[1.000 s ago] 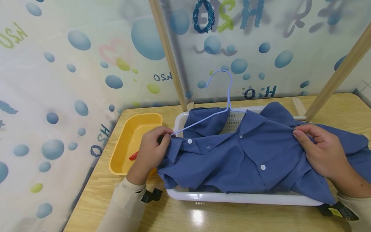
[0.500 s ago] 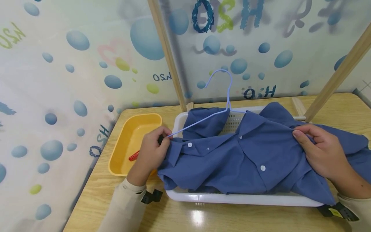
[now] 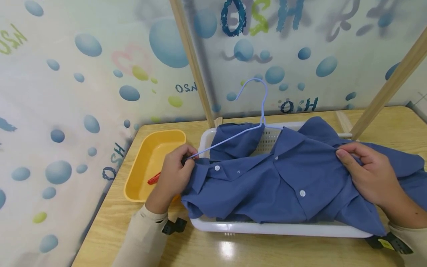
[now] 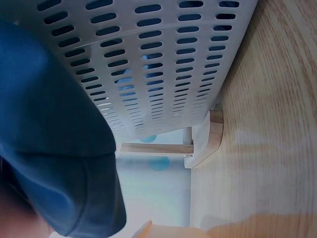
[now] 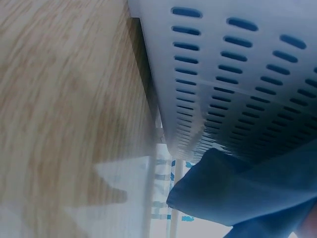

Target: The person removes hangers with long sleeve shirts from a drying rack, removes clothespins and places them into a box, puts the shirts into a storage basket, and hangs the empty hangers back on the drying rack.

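A blue button-up shirt [image 3: 247, 189] lies spread over a white perforated laundry basket [image 3: 283, 228], partly inside it and draped past its right end. A thin light-blue clothes hanger [image 3: 230, 138] stands with its hook up; its right arm runs under the shirt's collar. My left hand [image 3: 175, 170] pinches the hanger's left arm near its end, beside the shirt's left edge. Cloth [image 4: 64, 134] hangs by that hand in the left wrist view. My right hand [image 3: 371, 172] pinches the shirt on the right between thumb and fingers. The hanger's right end is hidden under cloth.
On the wooden table [image 3: 110, 230], a yellow tray [image 3: 136, 163] with a red clothespin [image 3: 154, 179] stands left of the basket. Wooden posts [image 3: 193, 63] of a frame rise behind it, and a wall with a bubble print stands at the back.
The hanger's left end has slipped slightly further left between my left fingers, and the shirt edge beside it has dropped a little. My right hand stays in nearly the same place.
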Available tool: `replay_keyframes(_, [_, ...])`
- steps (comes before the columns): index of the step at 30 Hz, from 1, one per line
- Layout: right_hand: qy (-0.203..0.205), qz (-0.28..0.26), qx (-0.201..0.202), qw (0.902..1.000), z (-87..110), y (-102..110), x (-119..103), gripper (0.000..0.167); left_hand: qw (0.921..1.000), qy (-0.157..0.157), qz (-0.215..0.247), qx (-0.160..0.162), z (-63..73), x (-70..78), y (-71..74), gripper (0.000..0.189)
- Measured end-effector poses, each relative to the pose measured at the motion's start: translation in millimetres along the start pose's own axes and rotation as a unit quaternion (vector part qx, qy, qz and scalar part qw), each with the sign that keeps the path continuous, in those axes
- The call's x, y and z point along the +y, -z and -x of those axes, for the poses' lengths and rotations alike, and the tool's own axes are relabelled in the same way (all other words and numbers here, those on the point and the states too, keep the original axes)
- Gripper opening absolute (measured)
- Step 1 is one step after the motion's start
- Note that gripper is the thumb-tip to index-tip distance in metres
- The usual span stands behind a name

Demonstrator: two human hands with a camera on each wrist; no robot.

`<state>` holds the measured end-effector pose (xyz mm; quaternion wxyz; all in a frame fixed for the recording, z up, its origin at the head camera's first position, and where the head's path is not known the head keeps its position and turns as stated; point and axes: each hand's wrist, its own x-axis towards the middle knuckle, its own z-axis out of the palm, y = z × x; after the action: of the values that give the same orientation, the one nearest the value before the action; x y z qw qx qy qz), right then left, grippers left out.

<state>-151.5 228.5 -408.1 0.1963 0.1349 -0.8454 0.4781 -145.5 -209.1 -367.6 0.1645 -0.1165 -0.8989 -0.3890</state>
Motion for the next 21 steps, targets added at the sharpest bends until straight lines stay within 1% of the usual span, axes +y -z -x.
replay_keyframes(5, [-0.013, 0.02, -0.005, 0.9997, -0.2, 1.1, 0.1, 0.009, 0.9999, 0.0, 0.005, 0.012, -0.9, 0.8, -1.1, 0.015])
replay_keyframes(9, [-0.013, 0.038, -0.014, 0.9991, -0.9, 1.4, 0.7, 0.008, 0.9998, 0.001, 0.006, 0.021, -0.4, -0.4, -2.3, 0.014])
replay_keyframes(12, [-0.014, 0.045, -0.022, 0.9986, -0.9, 1.8, 1.4, 0.009, 0.9997, 0.005, 0.012, 0.019, -0.7, -0.8, -3.4, 0.015])
replay_keyframes(15, [-0.013, 0.049, -0.029, 0.9983, -0.3, 2.1, 1.9, 0.009, 0.9996, 0.016, 0.016, 0.017, -0.9, -1.2, -4.2, 0.014])
replay_keyframes(17, [-0.007, 0.049, -0.031, 0.9983, -0.4, 2.2, 2.0, 0.009, 0.9994, 0.024, 0.019, 0.019, -1.1, -1.6, -4.5, 0.014])
replay_keyframes(21, [-0.001, 0.049, -0.031, 0.9983, -0.2, 2.4, 2.2, 0.009, 0.999, 0.028, 0.028, 0.021, -1.9, -2.0, -5.0, 0.014])
